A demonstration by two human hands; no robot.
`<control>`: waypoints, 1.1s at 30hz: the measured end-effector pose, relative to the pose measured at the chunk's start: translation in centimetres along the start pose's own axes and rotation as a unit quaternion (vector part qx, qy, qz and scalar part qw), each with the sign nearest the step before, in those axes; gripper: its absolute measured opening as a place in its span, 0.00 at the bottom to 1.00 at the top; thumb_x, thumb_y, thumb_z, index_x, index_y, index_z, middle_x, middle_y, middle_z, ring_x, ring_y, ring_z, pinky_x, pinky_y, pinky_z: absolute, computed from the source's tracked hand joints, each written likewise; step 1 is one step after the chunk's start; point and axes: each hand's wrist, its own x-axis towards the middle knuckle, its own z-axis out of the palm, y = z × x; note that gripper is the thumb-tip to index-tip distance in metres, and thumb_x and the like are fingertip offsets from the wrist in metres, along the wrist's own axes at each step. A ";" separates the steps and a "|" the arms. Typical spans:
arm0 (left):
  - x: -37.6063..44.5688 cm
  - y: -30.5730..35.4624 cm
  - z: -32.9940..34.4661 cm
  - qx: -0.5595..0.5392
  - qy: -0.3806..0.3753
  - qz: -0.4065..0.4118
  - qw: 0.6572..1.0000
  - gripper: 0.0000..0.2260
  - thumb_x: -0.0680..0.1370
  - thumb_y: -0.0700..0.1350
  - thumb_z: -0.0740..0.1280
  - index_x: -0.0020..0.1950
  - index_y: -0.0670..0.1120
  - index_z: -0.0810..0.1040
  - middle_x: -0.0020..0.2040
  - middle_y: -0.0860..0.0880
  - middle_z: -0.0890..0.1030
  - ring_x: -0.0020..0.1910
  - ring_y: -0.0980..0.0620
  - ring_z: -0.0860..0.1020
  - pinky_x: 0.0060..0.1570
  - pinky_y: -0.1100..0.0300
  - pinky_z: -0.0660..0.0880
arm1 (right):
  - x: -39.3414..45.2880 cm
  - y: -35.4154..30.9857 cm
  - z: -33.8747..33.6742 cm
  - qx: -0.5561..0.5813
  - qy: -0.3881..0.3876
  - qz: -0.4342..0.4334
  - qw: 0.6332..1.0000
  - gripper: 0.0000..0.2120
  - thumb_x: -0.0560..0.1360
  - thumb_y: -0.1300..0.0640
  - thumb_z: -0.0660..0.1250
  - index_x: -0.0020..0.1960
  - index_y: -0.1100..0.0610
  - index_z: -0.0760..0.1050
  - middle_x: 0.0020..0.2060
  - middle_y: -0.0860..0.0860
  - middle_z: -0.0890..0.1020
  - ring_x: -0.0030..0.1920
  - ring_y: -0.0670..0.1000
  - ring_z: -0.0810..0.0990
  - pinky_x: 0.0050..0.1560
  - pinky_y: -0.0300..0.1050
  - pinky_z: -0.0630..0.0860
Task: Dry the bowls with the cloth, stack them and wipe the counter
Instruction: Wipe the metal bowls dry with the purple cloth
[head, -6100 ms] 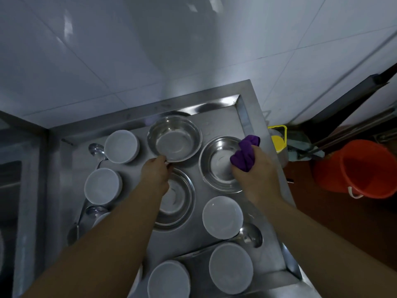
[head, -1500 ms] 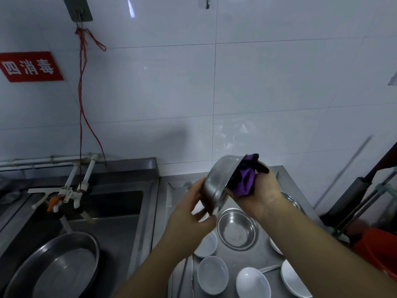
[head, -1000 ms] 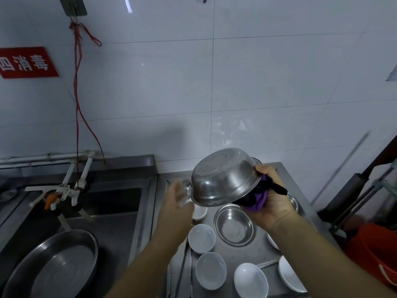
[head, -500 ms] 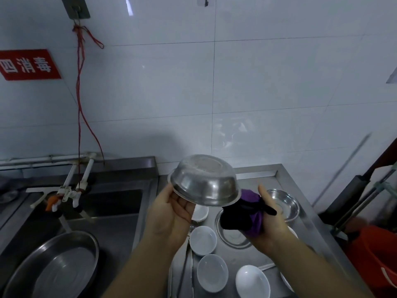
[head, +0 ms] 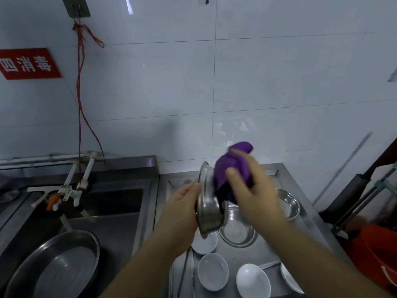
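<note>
Standing at a steel counter (head: 266, 252) below white tiles, hands: left (head: 182, 204) holding a metal bowl (head: 208, 208), right (head: 251, 190) gripping purple cloth (head: 231, 168)

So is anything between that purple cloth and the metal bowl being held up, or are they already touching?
Nothing visible is between them. The right hand presses the purple cloth straight against the steel bowl, which the left hand holds on edge above the counter.

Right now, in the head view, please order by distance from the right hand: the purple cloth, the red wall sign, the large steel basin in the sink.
1. Purple cloth, in the right hand.
2. Large steel basin, lower left.
3. Red wall sign, upper left.
</note>
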 end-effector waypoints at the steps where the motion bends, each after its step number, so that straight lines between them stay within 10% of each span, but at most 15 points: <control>1: -0.2 -0.1 0.3 -0.010 -0.008 -0.005 1.000 0.13 0.84 0.50 0.64 0.58 0.47 0.87 0.55 0.36 0.86 0.50 0.41 0.87 0.46 0.49 0.85 | -0.1 -0.3 0.1 -0.094 -0.063 -0.078 0.991 0.21 0.78 0.40 0.66 0.71 0.37 0.73 0.62 0.30 0.79 0.64 0.36 0.78 0.62 0.37 0.77; 4: -0.5 -0.5 0.2 -0.043 -0.010 -0.020 0.999 0.13 0.86 0.45 0.62 0.63 0.44 0.84 0.59 0.35 0.85 0.57 0.37 0.86 0.47 0.51 0.85 | 0.0 -0.3 -0.1 -0.226 -0.194 -0.224 0.928 0.23 0.80 0.44 0.68 0.74 0.46 0.74 0.72 0.39 0.76 0.75 0.40 0.69 0.77 0.40 0.64; 8: -1.2 -0.9 -0.2 -0.038 -0.027 -0.016 0.999 0.15 0.83 0.47 0.63 0.63 0.44 0.85 0.59 0.35 0.85 0.57 0.40 0.86 0.49 0.54 0.84 | 0.5 -0.4 -0.3 -0.238 -0.198 -0.226 0.924 0.23 0.78 0.41 0.68 0.71 0.45 0.76 0.68 0.42 0.81 0.68 0.41 0.75 0.72 0.36 0.66; 13: -1.9 -0.7 -0.4 -0.026 -0.046 -0.007 0.999 0.17 0.80 0.48 0.65 0.64 0.42 0.84 0.60 0.34 0.85 0.55 0.40 0.86 0.49 0.52 0.84 | 2.4 -0.2 -0.4 -0.123 -0.145 -0.072 0.979 0.15 0.77 0.41 0.68 0.63 0.36 0.79 0.56 0.36 0.85 0.56 0.39 0.82 0.56 0.33 0.77; 18: -2.4 0.0 -0.7 -0.035 -0.064 0.009 0.997 0.18 0.80 0.47 0.64 0.63 0.41 0.85 0.57 0.35 0.86 0.51 0.43 0.87 0.47 0.55 0.84 | 5.0 2.5 -1.4 0.094 -0.099 0.136 0.981 0.11 0.73 0.43 0.72 0.51 0.47 0.86 0.43 0.45 0.86 0.45 0.46 0.84 0.47 0.38 0.77; 29: -0.7 1.0 -0.1 -0.132 0.039 0.067 0.988 0.13 0.80 0.48 0.65 0.56 0.45 0.88 0.55 0.39 0.87 0.52 0.43 0.88 0.44 0.52 0.85 | 0.1 7.8 2.0 0.357 0.099 0.411 0.833 0.17 0.82 0.50 0.68 0.65 0.59 0.82 0.60 0.59 0.86 0.64 0.61 0.83 0.68 0.63 0.77; 33: 0.8 0.9 0.7 -0.131 0.082 0.083 0.985 0.13 0.86 0.45 0.62 0.60 0.44 0.86 0.58 0.40 0.87 0.56 0.44 0.87 0.46 0.54 0.85 | -1.9 5.9 4.3 0.425 0.097 0.457 0.775 0.15 0.85 0.52 0.64 0.65 0.60 0.79 0.60 0.60 0.86 0.61 0.62 0.85 0.59 0.63 0.82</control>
